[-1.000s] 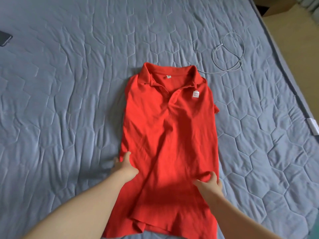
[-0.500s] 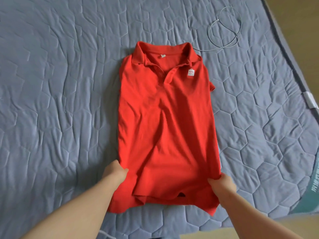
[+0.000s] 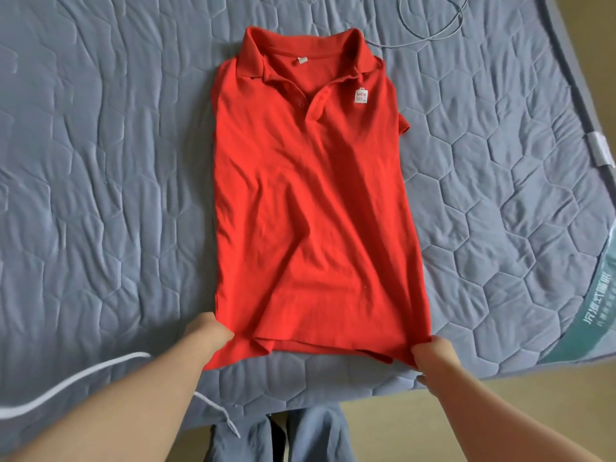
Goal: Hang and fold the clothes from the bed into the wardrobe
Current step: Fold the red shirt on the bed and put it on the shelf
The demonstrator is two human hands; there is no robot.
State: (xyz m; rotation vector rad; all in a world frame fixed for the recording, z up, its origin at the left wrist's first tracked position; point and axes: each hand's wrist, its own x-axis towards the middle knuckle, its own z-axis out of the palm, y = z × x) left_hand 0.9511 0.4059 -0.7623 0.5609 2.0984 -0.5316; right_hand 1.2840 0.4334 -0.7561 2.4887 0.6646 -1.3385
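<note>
A red polo shirt (image 3: 310, 201) lies face up on the blue-grey quilted bed (image 3: 100, 195), collar away from me, its sleeves folded under so it forms a long strip. A small white logo sits on its chest. My left hand (image 3: 208, 331) grips the shirt's bottom left corner. At the bottom right corner, my right hand (image 3: 433, 356) grips the hem. The hem lies near the bed's front edge. Most of my fingers are hidden under the cloth.
A thin white cable (image 3: 430, 25) loops on the bed beyond the collar. A white cord (image 3: 76, 378) crosses my left forearm. The bed's front edge and right edge (image 3: 566, 78) border beige floor (image 3: 466, 415). A white clip (image 3: 600, 150) sits on the right edge.
Both hands slid down the shirt's sides from mid-body to the bottom corners and took hold of the hem. The view moved closer to the bed's front edge.
</note>
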